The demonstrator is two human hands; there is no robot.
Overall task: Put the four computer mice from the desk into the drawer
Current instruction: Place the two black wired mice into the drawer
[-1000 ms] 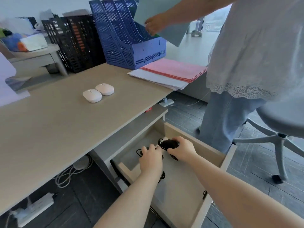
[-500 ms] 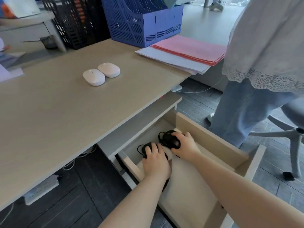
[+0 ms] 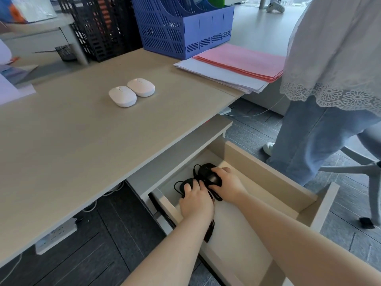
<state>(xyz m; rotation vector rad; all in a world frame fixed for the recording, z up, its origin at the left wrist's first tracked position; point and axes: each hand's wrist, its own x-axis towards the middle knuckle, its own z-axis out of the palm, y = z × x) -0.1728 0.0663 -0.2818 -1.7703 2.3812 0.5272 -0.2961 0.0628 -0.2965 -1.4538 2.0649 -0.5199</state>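
Two white mice lie side by side on the desk top, the nearer white mouse (image 3: 122,96) touching the farther white mouse (image 3: 141,87). The drawer (image 3: 266,172) under the desk stands pulled out. At its back end lie two black wired mice with tangled cords. My left hand (image 3: 195,201) covers the left black mouse (image 3: 186,185), fingers curled over it. My right hand (image 3: 227,185) grips the right black mouse (image 3: 209,175) on the drawer floor.
A blue file rack (image 3: 183,25) and a black rack (image 3: 103,27) stand at the desk's back. A stack of pink and white papers (image 3: 233,67) lies at the right edge. Another person (image 3: 329,79) stands right of the drawer, beside a chair base (image 3: 365,172). A power strip (image 3: 55,238) hangs under the desk.
Both hands went down and deeper into the drawer with the black mice, which now rest on the drawer floor. My view tilted downward.
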